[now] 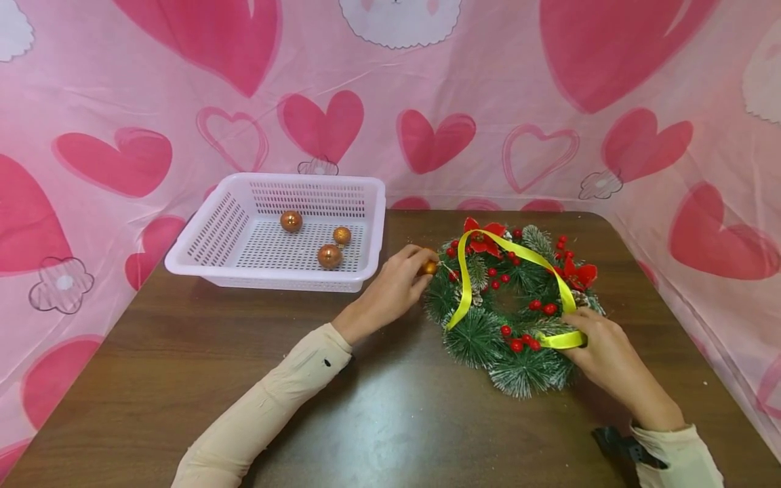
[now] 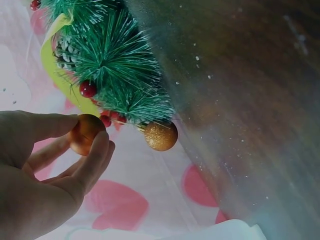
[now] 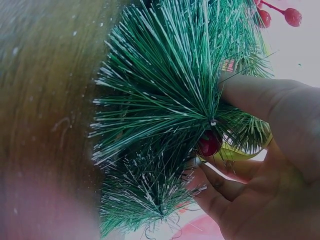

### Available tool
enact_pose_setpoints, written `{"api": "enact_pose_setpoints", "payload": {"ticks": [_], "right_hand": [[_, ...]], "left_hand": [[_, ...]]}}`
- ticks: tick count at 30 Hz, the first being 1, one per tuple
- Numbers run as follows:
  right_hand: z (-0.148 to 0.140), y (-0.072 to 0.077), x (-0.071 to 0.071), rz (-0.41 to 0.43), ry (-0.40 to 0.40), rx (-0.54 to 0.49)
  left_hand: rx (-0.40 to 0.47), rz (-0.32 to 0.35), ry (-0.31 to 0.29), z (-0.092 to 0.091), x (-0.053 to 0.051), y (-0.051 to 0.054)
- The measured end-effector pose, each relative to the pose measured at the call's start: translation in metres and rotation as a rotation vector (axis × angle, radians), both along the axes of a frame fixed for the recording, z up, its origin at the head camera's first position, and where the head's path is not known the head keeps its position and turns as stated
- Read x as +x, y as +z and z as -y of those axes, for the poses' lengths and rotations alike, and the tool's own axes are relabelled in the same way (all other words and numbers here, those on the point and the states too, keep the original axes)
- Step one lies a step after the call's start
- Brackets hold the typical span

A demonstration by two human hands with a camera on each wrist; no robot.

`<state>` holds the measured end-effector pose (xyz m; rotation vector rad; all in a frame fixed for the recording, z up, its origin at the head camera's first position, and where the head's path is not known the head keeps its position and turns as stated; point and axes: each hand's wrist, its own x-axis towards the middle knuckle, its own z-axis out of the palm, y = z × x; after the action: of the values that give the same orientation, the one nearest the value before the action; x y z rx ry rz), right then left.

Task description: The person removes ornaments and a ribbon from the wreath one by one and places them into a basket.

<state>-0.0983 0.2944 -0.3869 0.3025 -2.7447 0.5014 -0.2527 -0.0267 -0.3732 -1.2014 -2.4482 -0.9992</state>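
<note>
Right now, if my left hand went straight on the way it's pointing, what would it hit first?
Probably the wreath: your left hand, pinching a ball, points at its edge in the head view, though depth is unclear.

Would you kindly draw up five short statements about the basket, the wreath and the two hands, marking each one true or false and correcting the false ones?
1. The left hand pinches an orange ball. True.
2. The ribbon draped over the wreath is blue. False: it is yellow.
3. The basket stands to the left of the wreath in the head view. True.
4. The basket holds five balls. False: three balls lie in it.
5. The right hand is inside the basket. False: it is at the wreath.
</note>
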Motion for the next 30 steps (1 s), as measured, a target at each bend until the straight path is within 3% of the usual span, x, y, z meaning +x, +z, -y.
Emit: {"api": "enact_pose_setpoints", "payload": {"ticks": [9,15,24,30], "right_hand": [[0.000,0.000,0.001,0.004,-0.008,0.000],[0.000,0.000,0.001,0.012,-0.010,-0.004],[0.001,0.001,0.001,0.016,-0.009,-0.006],[0.001,0.001,0.001,0.014,-0.010,-0.005]], "left_hand": [[0.022,-0.004,0.009,0.002,0.001,0.010],[0.059,-0.026,0.019,0.006,-0.002,0.017],[0.070,0.000,0.057,0.016,-0.005,0.030],[0.113,-0.028,0.076,0.023,-0.011,0.039]]}}
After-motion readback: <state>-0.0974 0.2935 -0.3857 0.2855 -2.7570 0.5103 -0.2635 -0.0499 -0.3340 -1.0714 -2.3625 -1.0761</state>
